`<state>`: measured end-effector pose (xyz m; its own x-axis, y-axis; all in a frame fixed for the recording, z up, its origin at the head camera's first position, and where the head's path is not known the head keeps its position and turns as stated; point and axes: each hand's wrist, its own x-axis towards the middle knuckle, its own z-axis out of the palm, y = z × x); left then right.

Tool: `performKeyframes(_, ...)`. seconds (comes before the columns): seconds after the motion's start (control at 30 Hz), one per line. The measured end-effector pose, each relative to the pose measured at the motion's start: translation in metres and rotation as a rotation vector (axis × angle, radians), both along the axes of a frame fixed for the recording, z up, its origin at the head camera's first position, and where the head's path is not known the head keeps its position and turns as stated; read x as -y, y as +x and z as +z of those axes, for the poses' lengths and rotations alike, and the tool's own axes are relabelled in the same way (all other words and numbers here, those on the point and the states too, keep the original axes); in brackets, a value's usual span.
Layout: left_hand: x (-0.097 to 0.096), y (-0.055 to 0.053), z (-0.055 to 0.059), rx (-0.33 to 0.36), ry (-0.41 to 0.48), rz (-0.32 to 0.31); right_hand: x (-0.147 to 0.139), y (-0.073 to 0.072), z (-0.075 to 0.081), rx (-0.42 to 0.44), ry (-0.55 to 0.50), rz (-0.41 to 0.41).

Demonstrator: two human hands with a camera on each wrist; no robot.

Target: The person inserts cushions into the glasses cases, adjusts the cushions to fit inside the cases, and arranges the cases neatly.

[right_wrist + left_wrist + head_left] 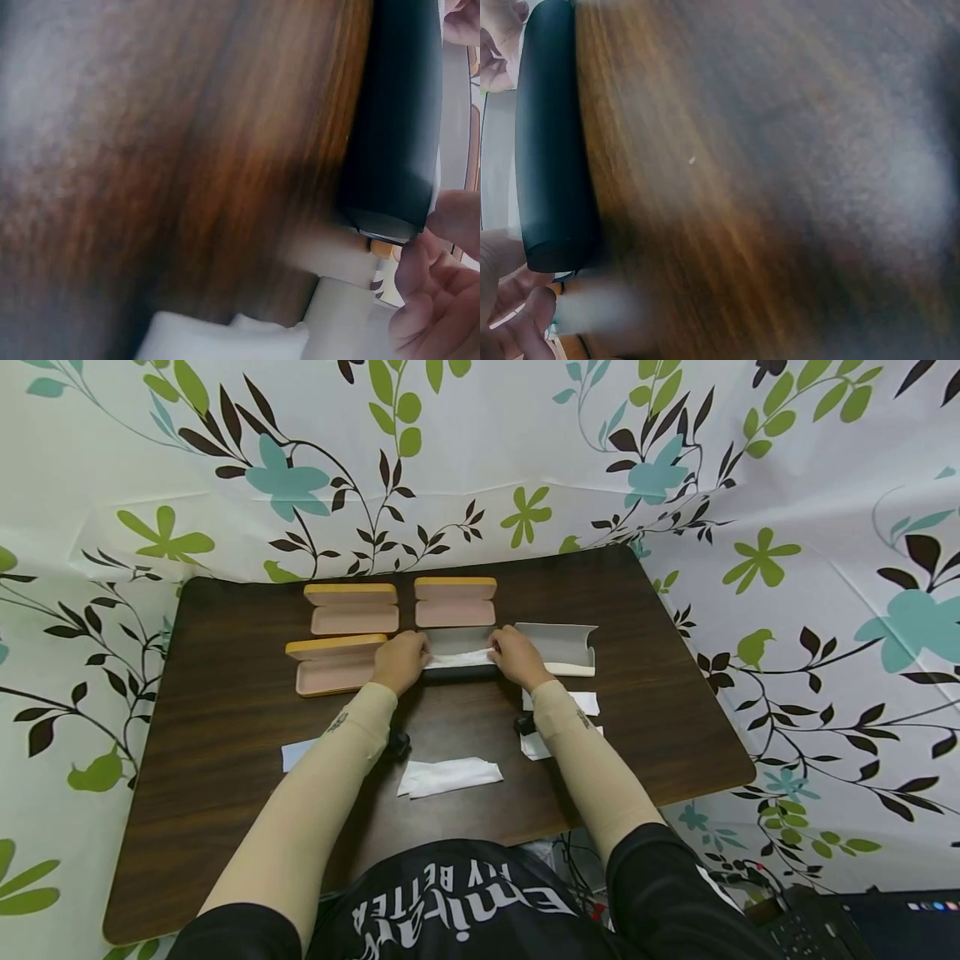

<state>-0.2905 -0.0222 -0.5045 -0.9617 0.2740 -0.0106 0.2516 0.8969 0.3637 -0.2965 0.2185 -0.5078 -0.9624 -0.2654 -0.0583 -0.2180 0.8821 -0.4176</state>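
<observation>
Brown tabletop (660, 718) below, left hand (401, 661) and right hand (521, 657) pinch a white cloth (460, 659), long axis left-to-right.

A dark brown, wood-grain table (225, 693) bears an open black, grey-lined case (461, 674) beneath the grip; left of and beyond it, three open yellow, pink-lined cases (337, 649); just right, an open cream, grey-lined case (570, 669); nearer than the grip, folded white cloths (450, 777) and a pale blue piece (297, 753).
</observation>
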Motion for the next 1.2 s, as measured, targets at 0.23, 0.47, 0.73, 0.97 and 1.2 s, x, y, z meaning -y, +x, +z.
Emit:
performKeyframes(0.23, 0.000, -0.003, 0.001, -0.005, -0.019, 0.001, 0.001, -0.002, -0.002, -0.002, -0.004, 0.001)
performKeyframes(0.47, 0.001, 0.003, 0.002, -0.021, 0.003, -0.036, 0.004, -0.007, -0.004, -0.036, 0.087, 0.016)
performKeyframes(0.73, 0.007, 0.013, 0.002, -0.053, 0.029, -0.057, 0.006, 0.001, -0.001, -0.101, 0.091, 0.021)
performKeyframes(0.97, 0.009, 0.019, 0.002, -0.089, 0.039, -0.070, 0.001, 0.012, -0.005, -0.198, 0.043, 0.013)
performKeyframes(1.2, 0.008, 0.015, 0.006, -0.239, 0.055, -0.071, -0.002, 0.012, -0.004, -0.317, -0.040, -0.034)
